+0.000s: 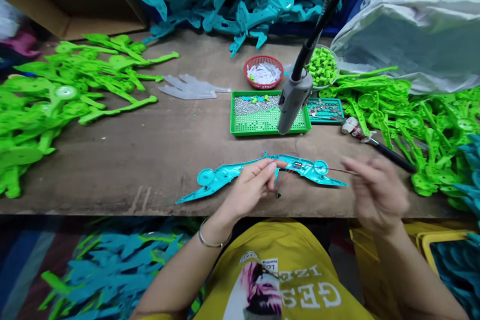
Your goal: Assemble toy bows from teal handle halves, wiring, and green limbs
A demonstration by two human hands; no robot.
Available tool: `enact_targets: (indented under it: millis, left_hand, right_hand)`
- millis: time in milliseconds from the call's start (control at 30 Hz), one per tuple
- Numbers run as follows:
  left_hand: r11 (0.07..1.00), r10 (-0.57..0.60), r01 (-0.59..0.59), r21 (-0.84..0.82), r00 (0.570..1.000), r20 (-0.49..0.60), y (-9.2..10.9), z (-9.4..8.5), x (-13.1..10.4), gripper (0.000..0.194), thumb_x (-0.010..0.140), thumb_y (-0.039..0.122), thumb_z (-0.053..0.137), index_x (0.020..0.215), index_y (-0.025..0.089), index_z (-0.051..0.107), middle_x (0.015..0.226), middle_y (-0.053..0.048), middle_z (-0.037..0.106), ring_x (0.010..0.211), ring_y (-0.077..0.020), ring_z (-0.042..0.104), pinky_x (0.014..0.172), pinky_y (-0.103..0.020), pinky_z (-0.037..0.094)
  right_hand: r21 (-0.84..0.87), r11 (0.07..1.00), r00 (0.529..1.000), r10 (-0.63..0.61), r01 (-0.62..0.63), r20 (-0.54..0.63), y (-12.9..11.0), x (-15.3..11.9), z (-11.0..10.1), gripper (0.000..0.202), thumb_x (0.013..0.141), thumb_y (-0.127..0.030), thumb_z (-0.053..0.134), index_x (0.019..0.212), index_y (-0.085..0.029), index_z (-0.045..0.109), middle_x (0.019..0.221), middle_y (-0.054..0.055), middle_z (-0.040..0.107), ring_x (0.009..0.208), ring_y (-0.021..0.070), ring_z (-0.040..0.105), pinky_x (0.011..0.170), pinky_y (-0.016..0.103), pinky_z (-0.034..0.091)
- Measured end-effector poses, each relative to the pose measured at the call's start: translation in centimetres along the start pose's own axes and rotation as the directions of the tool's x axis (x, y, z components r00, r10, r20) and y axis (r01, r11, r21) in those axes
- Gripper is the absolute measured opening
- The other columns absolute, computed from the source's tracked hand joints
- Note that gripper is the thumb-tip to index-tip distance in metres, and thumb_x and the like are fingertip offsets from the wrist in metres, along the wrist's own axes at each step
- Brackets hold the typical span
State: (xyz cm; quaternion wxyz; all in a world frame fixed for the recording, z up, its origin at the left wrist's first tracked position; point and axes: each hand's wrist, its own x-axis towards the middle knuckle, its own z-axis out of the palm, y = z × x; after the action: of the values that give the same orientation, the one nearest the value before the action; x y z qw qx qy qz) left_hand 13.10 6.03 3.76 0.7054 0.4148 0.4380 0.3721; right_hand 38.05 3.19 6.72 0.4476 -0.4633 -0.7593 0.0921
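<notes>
left hand (257,177): fingertips pressing together, held item unclear | teal part (224,175): lying under left hand | right hand (380,192), blurred: apparently pinching wire (336,170) | seemingly done: small component (298,165) sitting between hands; unfinished: wire stretching off part

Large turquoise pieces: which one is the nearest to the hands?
The bow-shaped piece lying alone on the table, beneath the left hand; the other large ones lie heaped together.

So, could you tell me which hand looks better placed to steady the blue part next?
Probably the left hand: it is at the middle of the blue part, while the blurred right hand is mostly beyond the part's end and holds what looks like a thin wire.
</notes>
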Motion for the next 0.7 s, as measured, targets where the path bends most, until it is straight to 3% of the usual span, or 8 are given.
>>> enact_targets:
  millis: [67, 133, 200, 267, 300, 400, 500, 700]
  left_hand:
    - [0.989, -0.036, 0.028, -0.147, 0.998, -0.049, -0.1, -0.4, -0.2, 0.037, 0.091, 0.049, 0.064, 0.103, 0.015, 0.071, 0.059, 0.007, 0.045, 0.043, -0.0036, 0.023, 0.040, -0.019, 0.016]
    - [0.976, -0.009, -0.005, -0.217, 0.998, -0.068, -0.3, -0.8, -0.9, 0.034, 0.090, 0.047, 0.067, 0.102, 0.015, 0.071, 0.058, 0.006, 0.047, 0.042, -0.0029, 0.024, 0.040, -0.018, 0.018]
    - [0.966, 0.076, -0.087, -0.244, 0.996, -0.057, -0.4, -1.2, -2.0, 0.030, 0.091, 0.043, 0.069, 0.102, 0.016, 0.074, 0.058, 0.005, 0.050, 0.044, -0.0042, 0.034, 0.043, -0.017, 0.027]
    - [0.942, 0.214, -0.223, -0.250, 0.975, -0.064, -0.5, -1.7, -3.3, 0.026, 0.091, 0.040, 0.070, 0.100, 0.017, 0.076, 0.056, 0.002, 0.053, 0.050, -0.0076, 0.047, 0.051, -0.020, 0.040]
    - [0.923, 0.284, -0.296, -0.246, 0.955, -0.081, -0.6, -2.0, -3.9, 0.025, 0.091, 0.039, 0.069, 0.099, 0.017, 0.077, 0.056, 0.001, 0.055, 0.053, -0.0092, 0.051, 0.056, -0.022, 0.046]
    - [0.871, 0.402, -0.431, -0.235, 0.901, -0.165, -0.7, -3.0, -5.5, 0.024, 0.094, 0.039, 0.066, 0.099, 0.018, 0.078, 0.053, 0.001, 0.055, 0.054, -0.0099, 0.054, 0.064, -0.026, 0.053]
    - [0.865, 0.374, -0.440, -0.242, 0.886, -0.275, -0.9, -3.9, -6.0, 0.025, 0.096, 0.038, 0.064, 0.100, 0.019, 0.078, 0.050, 0.003, 0.051, 0.051, -0.0084, 0.051, 0.063, -0.024, 0.054]
    - [0.869, 0.224, -0.376, -0.321, 0.879, -0.422, -1.9, -5.1, -5.3, 0.025, 0.090, 0.036, 0.072, 0.106, 0.017, 0.075, 0.054, 0.005, 0.053, 0.051, -0.0076, 0.052, 0.062, -0.023, 0.057]
  right_hand:
    - [0.058, 0.997, 0.998, -0.052, 0.049, 0.048, -0.1, -0.3, 0.3, 0.036, 0.092, -0.015, 0.061, 0.124, -0.028, 0.071, 0.096, 0.005, 0.074, 0.081, 0.0205, 0.071, 0.071, 0.036, 0.057]
    - [0.112, 0.991, 0.980, -0.046, 0.069, -0.196, 0.0, -0.3, 0.6, 0.032, 0.095, -0.017, 0.055, 0.121, -0.026, 0.072, 0.085, 0.004, 0.074, 0.071, 0.0202, 0.070, 0.066, 0.037, 0.056]
    - [0.079, 0.993, 0.842, -0.032, 0.088, -0.538, 0.8, -0.1, 0.5, 0.034, 0.098, -0.017, 0.047, 0.118, -0.025, 0.073, 0.074, 0.001, 0.069, 0.058, 0.0162, 0.063, 0.057, 0.034, 0.052]
    - [0.050, 0.996, 0.680, -0.012, 0.072, -0.733, 2.3, 0.0, -0.1, 0.031, 0.096, -0.017, 0.048, 0.109, -0.020, 0.076, 0.067, -0.001, 0.063, 0.046, 0.0113, 0.052, 0.045, 0.027, 0.042]
    - [0.060, 0.998, 0.636, 0.042, 0.006, -0.770, 3.2, -0.1, -0.6, 0.026, 0.094, -0.019, 0.052, 0.102, -0.017, 0.077, 0.064, -0.001, 0.061, 0.042, 0.0100, 0.049, 0.041, 0.024, 0.037]
    - [0.036, 0.946, 0.676, 0.257, -0.323, -0.691, 5.7, -1.6, -2.2, 0.032, 0.092, -0.034, 0.058, 0.105, -0.010, 0.075, 0.056, -0.001, 0.057, 0.039, 0.0110, 0.047, 0.038, 0.024, 0.034]
    - [-0.265, 0.784, 0.742, 0.334, -0.561, -0.582, 7.4, -4.2, -3.3, 0.046, 0.095, -0.041, 0.049, 0.118, -0.008, 0.073, 0.057, 0.002, 0.059, 0.046, 0.0154, 0.055, 0.050, 0.030, 0.046]
    - [-0.653, 0.467, 0.801, 0.396, -0.596, -0.449, 8.8, -7.2, -3.9, 0.044, 0.094, -0.031, 0.045, 0.120, -0.011, 0.073, 0.065, 0.011, 0.070, 0.062, 0.0258, 0.067, 0.069, 0.036, 0.050]
